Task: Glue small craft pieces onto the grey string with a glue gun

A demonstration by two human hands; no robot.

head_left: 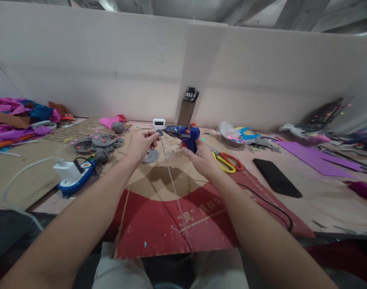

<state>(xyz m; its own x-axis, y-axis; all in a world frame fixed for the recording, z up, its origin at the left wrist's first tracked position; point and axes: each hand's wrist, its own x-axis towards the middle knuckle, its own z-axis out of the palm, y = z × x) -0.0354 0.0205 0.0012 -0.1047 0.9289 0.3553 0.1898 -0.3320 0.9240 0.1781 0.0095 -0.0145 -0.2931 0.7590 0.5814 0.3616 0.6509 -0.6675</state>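
Note:
My right hand [199,158] is wrapped round the handle of a blue glue gun [189,136], whose nozzle points left. Just left of the nozzle, my left hand [144,144] pinches the upper end of a thin grey strip [173,180]. A small dark grey piece shows at its fingertips, too small to make out fully. From there the strip runs down across the cardboard to its front edge. Below my left hand lies a grey felt disc [151,156], partly hidden by the fingers. Yellow-and-orange-handled scissors [227,160] lie beside my right wrist.
Red and brown cardboard [159,224] covers the middle. Grey felt pieces [96,142] and a blue power strip [78,180] sit at left, by colourful scraps [17,116]. At right are a black phone [276,177], purple sheets [312,158] and a bowl [231,138]. A white clock [159,123] stands behind.

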